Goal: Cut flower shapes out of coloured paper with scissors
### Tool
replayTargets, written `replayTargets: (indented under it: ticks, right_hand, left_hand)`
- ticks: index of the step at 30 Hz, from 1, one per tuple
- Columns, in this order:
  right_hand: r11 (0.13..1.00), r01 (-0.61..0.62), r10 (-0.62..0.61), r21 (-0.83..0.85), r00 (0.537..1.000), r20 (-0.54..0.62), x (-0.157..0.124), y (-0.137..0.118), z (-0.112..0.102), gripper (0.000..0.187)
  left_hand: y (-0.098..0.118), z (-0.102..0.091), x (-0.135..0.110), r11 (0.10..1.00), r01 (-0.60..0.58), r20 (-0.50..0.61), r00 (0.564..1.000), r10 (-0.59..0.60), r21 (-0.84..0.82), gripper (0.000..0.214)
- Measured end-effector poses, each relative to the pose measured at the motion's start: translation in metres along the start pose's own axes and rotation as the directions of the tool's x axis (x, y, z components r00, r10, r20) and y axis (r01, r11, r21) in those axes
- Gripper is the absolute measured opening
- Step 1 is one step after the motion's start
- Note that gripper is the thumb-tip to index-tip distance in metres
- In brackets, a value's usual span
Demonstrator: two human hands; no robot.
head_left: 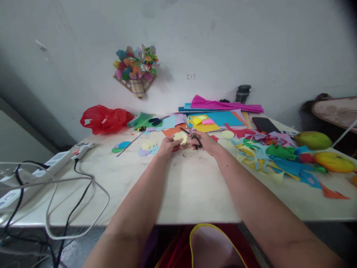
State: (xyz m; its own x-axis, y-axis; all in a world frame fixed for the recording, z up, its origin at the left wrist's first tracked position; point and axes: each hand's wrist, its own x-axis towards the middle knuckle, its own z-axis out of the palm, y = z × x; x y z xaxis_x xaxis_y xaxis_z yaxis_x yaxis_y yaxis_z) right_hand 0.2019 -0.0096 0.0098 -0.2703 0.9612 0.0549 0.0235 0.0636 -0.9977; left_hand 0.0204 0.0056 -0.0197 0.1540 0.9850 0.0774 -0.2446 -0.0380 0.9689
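My left hand (167, 145) pinches a pale yellow paper cutout (180, 138) with a rounded, scalloped edge, above the middle of the table. Close beside it, my right hand (203, 141) is closed around black-handled scissors (196, 140), whose blades stand apart and point up and away to the left. Whether the blades touch the paper I cannot make out. Left of my hands lies a small pile of pale yellow cutouts (150, 144) with blue and lilac cutouts (147, 151) by it. A round pale yellow piece (228, 134) rests to the right of my right hand.
Coloured paper scraps (269, 152) cover the right side, near a phone-like dark slab (264, 125) and yellow-green fruit (312, 140). Paper sheets (223, 121) and second scissors (156, 121) lie at the back. A red plastic bag (105, 119), power strip (60, 159) and loose cables (93, 179) are left.
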Motion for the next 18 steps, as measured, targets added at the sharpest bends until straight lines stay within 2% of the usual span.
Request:
replayTargets:
  ticks: [4, 7, 12, 18]
  right_hand:
    - [0.984, -0.069, 0.086, -0.165, 0.991, 0.1, -0.002, -0.001, -0.011, 0.028]
    - [0.964, -0.047, 0.095, -0.262, 0.98, 0.172, -0.004, -0.003, -0.021, 0.027]
    - [0.934, -0.107, 0.193, -0.34, 0.953, 0.232, -0.008, -0.007, -0.036, 0.025]
    - [0.922, -0.1, 0.231, -0.373, 0.916, 0.327, -0.006, -0.002, -0.049, 0.024]
  left_hand:
    - [0.0, -0.006, 0.002, 0.998, -0.049, -0.022, 0.999, 0.05, 0.038, 0.04]
    - [0.001, -0.009, 0.005, 0.993, -0.111, -0.025, 0.993, 0.112, 0.048, 0.04]
    - [0.001, -0.017, 0.012, 0.973, -0.211, -0.033, 0.976, 0.214, 0.093, 0.041]
    - [0.002, -0.023, 0.014, 0.956, -0.263, -0.04, 0.962, 0.269, 0.128, 0.038]
